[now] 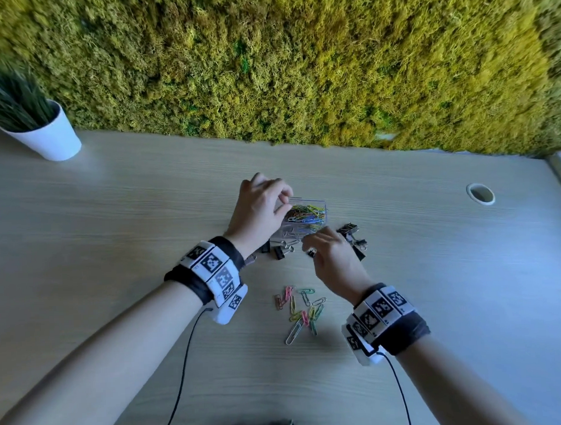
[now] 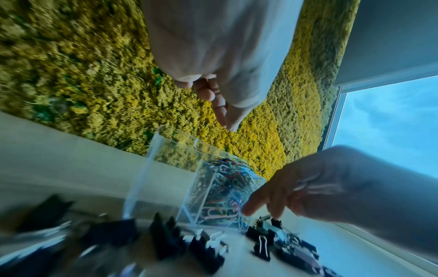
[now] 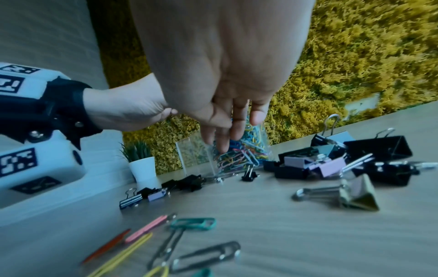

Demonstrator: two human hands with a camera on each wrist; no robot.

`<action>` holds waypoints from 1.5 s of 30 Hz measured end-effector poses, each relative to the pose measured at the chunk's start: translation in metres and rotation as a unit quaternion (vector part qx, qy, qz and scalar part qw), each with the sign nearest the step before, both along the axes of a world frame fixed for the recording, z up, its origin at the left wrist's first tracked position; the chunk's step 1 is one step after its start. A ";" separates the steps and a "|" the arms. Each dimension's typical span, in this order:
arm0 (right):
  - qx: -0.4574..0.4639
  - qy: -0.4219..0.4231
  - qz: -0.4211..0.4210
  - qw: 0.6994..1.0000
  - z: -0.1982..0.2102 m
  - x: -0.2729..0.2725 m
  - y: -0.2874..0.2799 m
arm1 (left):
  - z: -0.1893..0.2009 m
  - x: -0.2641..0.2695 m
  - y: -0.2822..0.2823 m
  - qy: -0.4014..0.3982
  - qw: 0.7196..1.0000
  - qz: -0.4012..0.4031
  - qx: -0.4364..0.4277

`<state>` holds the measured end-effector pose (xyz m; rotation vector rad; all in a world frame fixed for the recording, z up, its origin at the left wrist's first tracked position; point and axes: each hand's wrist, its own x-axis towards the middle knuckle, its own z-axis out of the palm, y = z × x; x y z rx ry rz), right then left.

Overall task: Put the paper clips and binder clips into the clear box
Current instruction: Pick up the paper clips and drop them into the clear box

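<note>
The clear box (image 1: 324, 210) stands mid-table; one compartment is full of coloured paper clips (image 1: 306, 213) and the other (image 2: 166, 155) is bare. My left hand (image 1: 283, 202) hovers over the box's left rim, its fingers (image 2: 227, 120) pointing down with nothing seen in them. My right hand (image 1: 309, 244) is at the box's near side, fingers (image 3: 237, 129) straight and pointing down above a small black binder clip (image 3: 249, 173) on the table. More binder clips lie to the right (image 1: 351, 237) and left (image 1: 282, 249) of it. Loose paper clips (image 1: 300, 310) lie nearer me.
A white pot with a grass plant (image 1: 47, 137) stands at the back left. A moss wall (image 1: 299, 68) runs along the table's far edge. A round cable hole (image 1: 480, 193) is at the right. Thin black cables (image 1: 186, 368) hang from both wristbands.
</note>
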<state>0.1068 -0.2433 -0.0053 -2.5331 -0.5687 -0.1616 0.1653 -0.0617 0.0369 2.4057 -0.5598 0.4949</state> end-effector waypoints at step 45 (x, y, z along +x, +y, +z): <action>-0.151 0.159 0.099 0.971 0.002 -0.039 0.009 | -0.049 -0.103 0.014 0.239 0.917 -0.045 0.315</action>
